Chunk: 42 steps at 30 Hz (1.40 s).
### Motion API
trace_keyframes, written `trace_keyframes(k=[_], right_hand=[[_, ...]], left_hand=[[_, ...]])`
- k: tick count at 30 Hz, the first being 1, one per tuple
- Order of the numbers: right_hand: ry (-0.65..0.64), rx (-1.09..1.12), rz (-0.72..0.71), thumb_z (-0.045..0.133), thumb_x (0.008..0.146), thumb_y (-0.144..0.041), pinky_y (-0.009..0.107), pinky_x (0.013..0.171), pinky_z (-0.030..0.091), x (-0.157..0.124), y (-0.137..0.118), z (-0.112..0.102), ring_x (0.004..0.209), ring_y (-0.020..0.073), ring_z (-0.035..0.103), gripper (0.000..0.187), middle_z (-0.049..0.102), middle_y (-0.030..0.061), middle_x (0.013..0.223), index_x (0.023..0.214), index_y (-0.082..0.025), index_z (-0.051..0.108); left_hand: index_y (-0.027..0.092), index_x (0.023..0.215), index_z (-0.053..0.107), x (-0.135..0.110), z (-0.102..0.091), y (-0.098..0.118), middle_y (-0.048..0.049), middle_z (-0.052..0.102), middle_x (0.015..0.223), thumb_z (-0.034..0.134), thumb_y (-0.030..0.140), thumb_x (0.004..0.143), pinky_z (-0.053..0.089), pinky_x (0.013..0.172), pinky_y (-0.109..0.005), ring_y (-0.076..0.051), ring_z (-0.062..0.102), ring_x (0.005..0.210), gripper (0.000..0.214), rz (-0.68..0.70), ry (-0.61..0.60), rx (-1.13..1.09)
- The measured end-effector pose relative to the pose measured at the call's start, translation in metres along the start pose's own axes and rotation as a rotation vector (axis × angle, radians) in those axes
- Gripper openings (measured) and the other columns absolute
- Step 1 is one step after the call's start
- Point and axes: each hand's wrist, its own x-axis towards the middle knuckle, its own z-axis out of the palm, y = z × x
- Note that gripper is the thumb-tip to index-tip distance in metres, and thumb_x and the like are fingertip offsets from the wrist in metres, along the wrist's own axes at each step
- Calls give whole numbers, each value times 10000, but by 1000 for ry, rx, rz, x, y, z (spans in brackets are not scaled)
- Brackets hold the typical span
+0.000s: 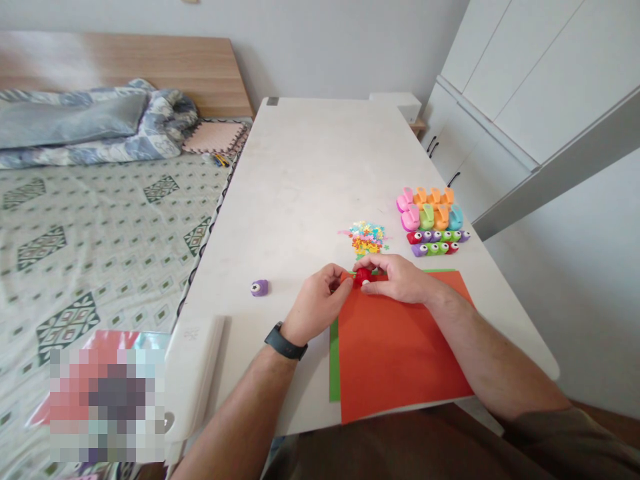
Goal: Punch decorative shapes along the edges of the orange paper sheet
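A red craft punch (363, 276) with a white button sits at the far left corner of an orange sheet of paper (400, 347). Fingers and thumb of my right hand (397, 279) are closed round this punch. Just to its left, my left hand (327, 300) pinches the corner of the orange sheet, its fingertips close to the punch. Under the orange paper a green sheet (335, 367) shows along the left and far edges. Beyond my hands lies a heap of small coloured paper cutouts (367, 237). A lone purple punch (259, 288) stands left of my left hand.
Rows of small punches (440, 249) and larger lever punches (430, 217) line the table's right side. A long white case (193, 373) lies at the near left edge of the white table (320, 160). Left of it is a bed (125, 233); cabinets (505, 87) stand right.
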Motion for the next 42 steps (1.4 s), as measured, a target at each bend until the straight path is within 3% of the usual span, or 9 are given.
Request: trace_keyframes(k=[18,25,32,42], right_hand=[[40,-27,78,767,774,-262,306,809,469,6,-6,5,858,179,630,192,729,11,918,956,-207,733],[33,-16,59,723,784,-220,309,818,470,5,-8,5,848,175,617,197,720,12,915,980,-201,724],[23,-25,55,709,773,-198,302,818,470,4,-11,4,875,179,622,164,730,18,939,936,-199,724],[17,-57,64,718,764,-189,304,794,465,6,-10,6,831,175,622,237,723,2,870,998,-211,738]], left_hand=[[184,956,633,0,0,1,-7,654,773,571,433,967,385,585,-247,-129,551,673,257,-2,4,15],[196,1058,664,-1,-1,6,-10,689,823,692,595,855,399,584,-250,-146,570,691,449,-35,-21,70],[183,932,728,-2,-1,8,20,592,679,656,675,841,303,536,-253,-121,460,612,506,-58,-49,201],[177,864,729,-1,0,9,31,550,622,690,606,832,294,529,-250,-117,435,578,432,-22,11,210]])
